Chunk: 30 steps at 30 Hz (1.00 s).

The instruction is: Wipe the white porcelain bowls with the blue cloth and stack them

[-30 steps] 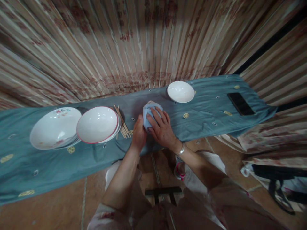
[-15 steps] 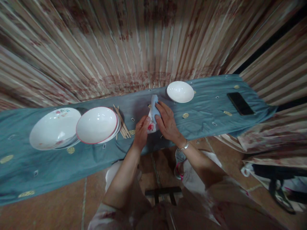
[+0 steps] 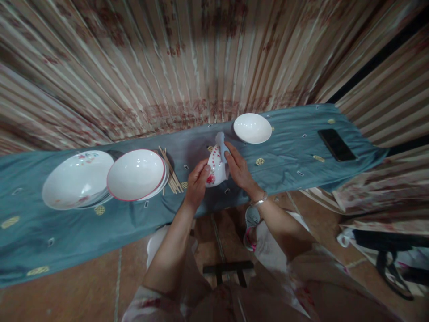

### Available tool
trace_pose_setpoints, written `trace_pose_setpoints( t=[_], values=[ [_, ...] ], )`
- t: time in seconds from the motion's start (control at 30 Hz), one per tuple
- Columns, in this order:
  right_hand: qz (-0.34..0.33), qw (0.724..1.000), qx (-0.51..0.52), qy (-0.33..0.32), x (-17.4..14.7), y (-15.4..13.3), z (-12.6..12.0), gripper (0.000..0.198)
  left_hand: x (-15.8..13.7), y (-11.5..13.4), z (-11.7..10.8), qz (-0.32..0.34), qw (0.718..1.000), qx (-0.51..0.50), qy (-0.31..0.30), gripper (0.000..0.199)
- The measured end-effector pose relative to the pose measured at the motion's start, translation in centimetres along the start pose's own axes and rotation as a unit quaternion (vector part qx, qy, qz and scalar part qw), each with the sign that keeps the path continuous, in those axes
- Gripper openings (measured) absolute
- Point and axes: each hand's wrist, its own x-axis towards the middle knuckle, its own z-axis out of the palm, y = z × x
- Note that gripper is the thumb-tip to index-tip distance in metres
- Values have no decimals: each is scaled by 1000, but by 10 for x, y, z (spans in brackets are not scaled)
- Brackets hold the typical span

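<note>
My left hand [image 3: 197, 181] is closed on the near-left side of a white bowl [image 3: 217, 169], its thumb lying on the outer wall. Red writing and a red flower decorate that wall, and the bowl is tipped on its side above the table. A light blue cloth [image 3: 222, 147] is pinched in my right hand [image 3: 237, 166] and lies against the bowl's right side. The fingertips of my right hand are partly hidden behind the cloth.
On the blue tablecloth [image 3: 134, 232], large floral bowls [image 3: 70, 183] and stacked red-rimmed bowls [image 3: 134, 174] stand left, beside several wooden chopsticks [image 3: 172, 176]. Another white bowl [image 3: 252, 128] is back right, a black phone [image 3: 337, 144] farther right. A pleated curtain [image 3: 201, 58] hangs behind.
My right hand and the cloth have shifted slightly right across the bowl, baring more of its printed wall. My left hand stays at nearly the same spot.
</note>
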Motion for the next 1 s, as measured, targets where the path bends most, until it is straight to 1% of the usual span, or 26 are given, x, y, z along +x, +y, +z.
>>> trace_pose_setpoints(
  t=[0.1,0.2,0.33,0.43,0.5,0.6,0.7,0.77,0.83,0.9,1.0],
  values=[
    [-9,1000,-8,-5,-1,-3,-2,56,-1,2,-2,0,1000,2,2,23],
    [-53,998,-38,-19,-4,-13,-6,54,-1,3,-3,1,1000,5,-2,23],
    [-123,988,-82,-46,-8,-27,-11,52,-3,2,-6,-4,1000,9,-1,24],
    [-139,984,-91,-58,-6,-31,-11,51,-2,-1,-7,-5,1000,8,-7,24],
    [-126,987,-81,-59,-3,-28,-10,51,-1,-3,-8,-11,1000,-4,-3,23],
    [-94,994,-40,-49,3,-18,-8,51,0,-6,-9,-23,1000,-19,6,21],
    [-36,998,19,-39,9,-4,-6,53,1,-6,-10,-23,1000,-13,5,23],
    [8,998,53,-42,13,6,-3,53,2,-6,-11,-17,1000,-1,0,26],
    [36,995,81,-40,16,15,0,52,2,-7,-13,-8,1000,7,2,28],
    [51,993,99,-29,18,24,2,51,3,-9,-15,-2,1000,7,12,28],
    [51,995,84,-28,17,36,4,50,5,-13,-18,-10,1000,-6,21,30]
  ],
)
